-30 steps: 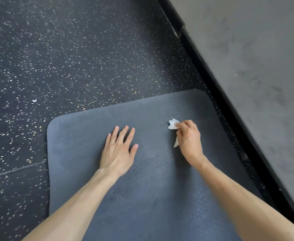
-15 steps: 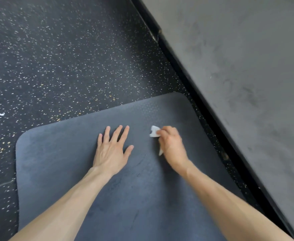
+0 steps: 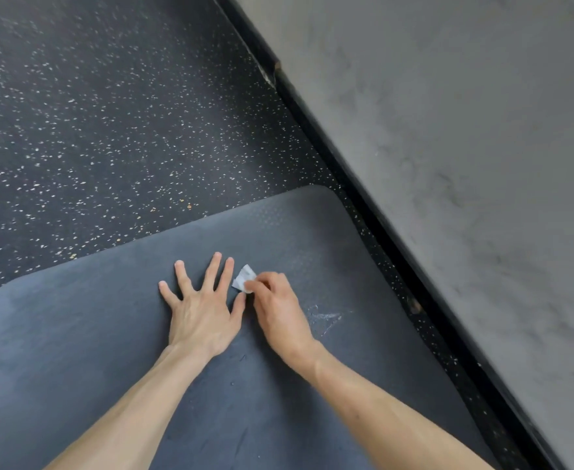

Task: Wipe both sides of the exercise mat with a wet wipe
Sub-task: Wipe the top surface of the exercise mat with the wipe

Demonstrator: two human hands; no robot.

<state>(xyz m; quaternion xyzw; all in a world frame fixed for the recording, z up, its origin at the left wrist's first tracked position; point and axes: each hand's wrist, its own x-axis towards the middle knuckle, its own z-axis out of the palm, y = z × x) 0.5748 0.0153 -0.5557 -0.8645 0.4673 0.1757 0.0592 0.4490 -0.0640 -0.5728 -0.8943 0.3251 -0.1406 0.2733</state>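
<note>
A dark grey exercise mat point(image 3: 75, 334) with rounded corners lies flat on the floor and fills the lower part of the view. My left hand point(image 3: 201, 310) presses flat on it, fingers spread. Right beside it, my right hand point(image 3: 279, 307) pinches a small crumpled white wet wipe point(image 3: 244, 280) against the mat, close to my left index finger. A faint wet streak point(image 3: 324, 317) shows on the mat to the right of my right hand.
Black rubber flooring with white and yellow speckles point(image 3: 92, 130) surrounds the mat at the top and left. A grey wall point(image 3: 465, 164) with a black baseboard point(image 3: 373, 212) runs diagonally along the mat's right side.
My right hand has slid the wipe leftward across the mat until it is next to my left hand, leaving a wet streak. My left hand has stayed flat with fingers spread wider.
</note>
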